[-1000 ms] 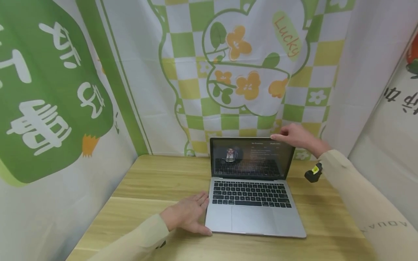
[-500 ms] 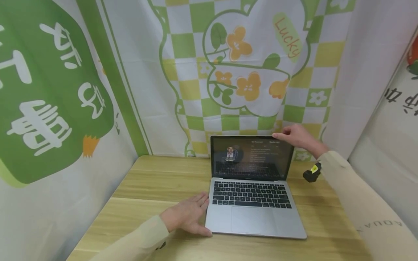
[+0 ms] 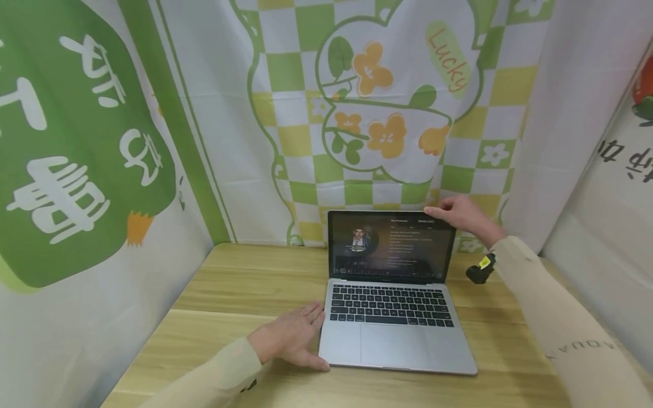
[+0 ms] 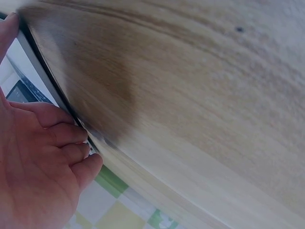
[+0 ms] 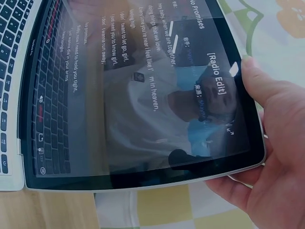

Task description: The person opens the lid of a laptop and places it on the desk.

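A silver laptop [image 3: 393, 345] stands unfolded on the wooden table, its lit screen [image 3: 390, 243] showing a round portrait and lines of text. My right hand [image 3: 461, 215] pinches the top edge of the lid near its right corner. In the right wrist view the thumb [image 5: 255, 78] lies at the lid's front edge and the other fingers reach behind it. Flat beside the base, my left hand [image 3: 293, 337] touches the laptop's left edge. Its thumb is at the front corner, while its fingers [image 4: 71, 138] lie along the side in the left wrist view.
A wooden table [image 3: 245, 277] carries the laptop. Behind it hangs a green and white checked curtain [image 3: 288, 71], close to the lid. Printed cloth walls [image 3: 76, 141] flank the table. A black device [image 3: 479, 271] with a yellow label is at my right wrist.
The laptop lid has tilted slightly further back, its top edge rising in the head view, with my right hand still on it. My left hand stays at the base's left edge.
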Tool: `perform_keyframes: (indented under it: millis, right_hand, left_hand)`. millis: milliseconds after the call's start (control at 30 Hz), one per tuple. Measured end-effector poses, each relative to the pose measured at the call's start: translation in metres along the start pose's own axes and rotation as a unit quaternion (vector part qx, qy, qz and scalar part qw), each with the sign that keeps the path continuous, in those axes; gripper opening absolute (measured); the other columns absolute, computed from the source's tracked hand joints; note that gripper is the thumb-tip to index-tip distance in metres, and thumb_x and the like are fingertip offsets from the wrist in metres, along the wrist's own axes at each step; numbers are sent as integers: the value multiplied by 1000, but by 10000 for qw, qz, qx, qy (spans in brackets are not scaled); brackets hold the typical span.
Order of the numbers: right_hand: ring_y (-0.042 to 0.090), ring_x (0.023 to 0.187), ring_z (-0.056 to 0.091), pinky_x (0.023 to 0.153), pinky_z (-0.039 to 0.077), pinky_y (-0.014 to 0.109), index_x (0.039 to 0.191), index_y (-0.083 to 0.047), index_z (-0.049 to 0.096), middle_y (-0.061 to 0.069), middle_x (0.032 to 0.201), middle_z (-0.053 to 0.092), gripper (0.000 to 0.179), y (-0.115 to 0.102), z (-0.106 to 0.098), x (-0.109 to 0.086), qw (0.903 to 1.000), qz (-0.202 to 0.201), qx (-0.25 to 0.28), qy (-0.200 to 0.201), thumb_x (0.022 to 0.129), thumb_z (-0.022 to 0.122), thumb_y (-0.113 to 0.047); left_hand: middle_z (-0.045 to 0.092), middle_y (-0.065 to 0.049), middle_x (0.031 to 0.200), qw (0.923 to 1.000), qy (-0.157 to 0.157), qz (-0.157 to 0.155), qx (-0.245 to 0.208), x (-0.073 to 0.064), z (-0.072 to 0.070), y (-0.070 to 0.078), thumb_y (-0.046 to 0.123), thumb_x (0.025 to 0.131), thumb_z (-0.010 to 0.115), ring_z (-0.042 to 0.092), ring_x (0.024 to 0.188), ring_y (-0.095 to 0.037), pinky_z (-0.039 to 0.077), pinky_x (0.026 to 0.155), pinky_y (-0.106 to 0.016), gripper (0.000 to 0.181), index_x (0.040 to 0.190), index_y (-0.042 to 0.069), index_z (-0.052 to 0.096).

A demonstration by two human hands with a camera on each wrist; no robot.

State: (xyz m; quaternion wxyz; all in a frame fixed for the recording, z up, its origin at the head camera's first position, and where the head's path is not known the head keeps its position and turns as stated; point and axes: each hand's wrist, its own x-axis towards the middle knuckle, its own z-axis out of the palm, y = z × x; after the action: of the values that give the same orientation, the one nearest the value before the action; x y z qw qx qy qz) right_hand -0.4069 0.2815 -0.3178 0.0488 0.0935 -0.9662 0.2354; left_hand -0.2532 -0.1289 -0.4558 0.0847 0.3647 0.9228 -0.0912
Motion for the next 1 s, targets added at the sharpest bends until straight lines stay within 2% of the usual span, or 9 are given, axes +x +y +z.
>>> perform_keyframes:
  millis: [367, 567, 767, 867, 1000]
  right_hand:
    - [16, 54, 35, 52, 32, 30, 62, -15, 42, -4, 54, 35, 59, 5, 8, 5, 9991, 194, 136, 355, 91, 52, -66]
    - [16, 50, 36, 50, 34, 30, 61, -14, 40, -5, 51, 35, 59, 9, 7, 5, 9980, 318, 394, 374, 92, 54, -62]
    - [21, 52, 51, 49, 43, 31, 66, -13, 42, -4, 55, 36, 56, 13, 5, 6, 9965, 586, 505, 309, 92, 56, -60]
    - [27, 56, 58, 49, 49, 32, 67, -13, 41, -4, 56, 35, 56, 15, 6, 7, 9949, 706, 609, 395, 91, 57, -61]
    - [28, 56, 61, 48, 50, 32, 67, -12, 41, -4, 57, 36, 57, 17, 8, 6, 9942, 693, 607, 549, 91, 56, -61]
  left_hand:
    - [28, -23, 158, 9999, -2, 48, 119, -1, -1, 1, 86, 80, 40, 26, 149, -33, 26, 122, -38, 112, 149, -3, 35]
    - [29, -22, 158, 9999, -1, 35, 116, -2, 0, 1, 86, 81, 40, 26, 149, -33, 26, 122, -37, 112, 149, -3, 35]
    - [28, -22, 159, 10000, -34, -15, 37, -2, 0, 1, 86, 80, 41, 25, 150, -32, 26, 122, -37, 112, 150, -2, 35]
    - [28, -22, 159, 10000, -33, -2, 25, -2, 1, 0, 86, 80, 41, 25, 150, -33, 25, 122, -37, 113, 150, -3, 34]
    - [27, -22, 159, 10000, -61, -1, -2, -1, 1, 0, 86, 80, 40, 25, 150, -33, 25, 123, -37, 113, 150, -3, 34]
